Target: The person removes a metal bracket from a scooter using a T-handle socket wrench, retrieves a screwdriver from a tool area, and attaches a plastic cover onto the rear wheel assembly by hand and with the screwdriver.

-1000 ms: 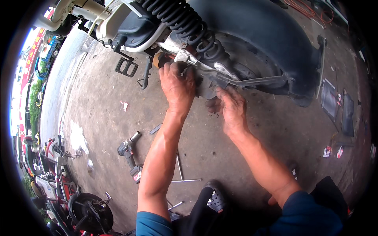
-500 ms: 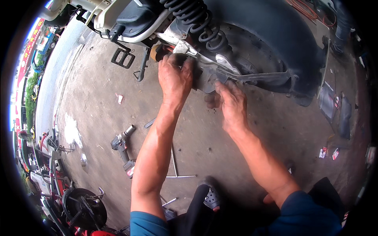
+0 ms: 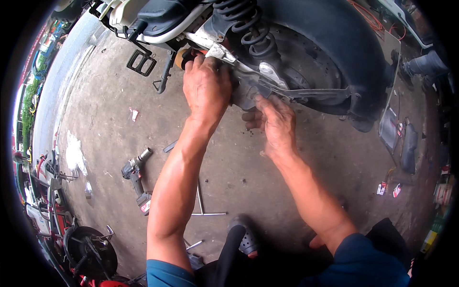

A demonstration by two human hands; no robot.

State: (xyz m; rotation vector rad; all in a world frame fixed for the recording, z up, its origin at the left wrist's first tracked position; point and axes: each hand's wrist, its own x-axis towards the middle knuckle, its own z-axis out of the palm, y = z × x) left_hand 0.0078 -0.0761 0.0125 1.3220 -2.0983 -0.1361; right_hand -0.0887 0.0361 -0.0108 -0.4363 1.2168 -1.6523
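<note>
Both my hands work low on the side of a white and black electric two-wheeler, beside its rear wheel (image 3: 299,64). My left hand (image 3: 205,88) is closed at the frame below the black coil spring (image 3: 260,45); its fingertips and what they grip are hidden. Just right of it, a dark grey plate (image 3: 245,97) hangs under the silver bracket arm. The fingers of my right hand (image 3: 278,122) press on this plate's lower right edge, with other blackened fingers curled beneath it. An orange-brown round part (image 3: 180,58) shows beyond my left hand.
A pedal (image 3: 141,62) and a kickstand (image 3: 164,74) stick out at left. On the concrete lie a cordless impact wrench (image 3: 137,174), a metal T-bar wrench (image 3: 210,214) and small packets (image 3: 381,188). A red bike (image 3: 91,253) stands lower left; someone's leg (image 3: 423,64) is at right.
The view has shifted, so the floor things sit further left. Both hands stay at the same spot on the vehicle. More of the other person's leg shows at right.
</note>
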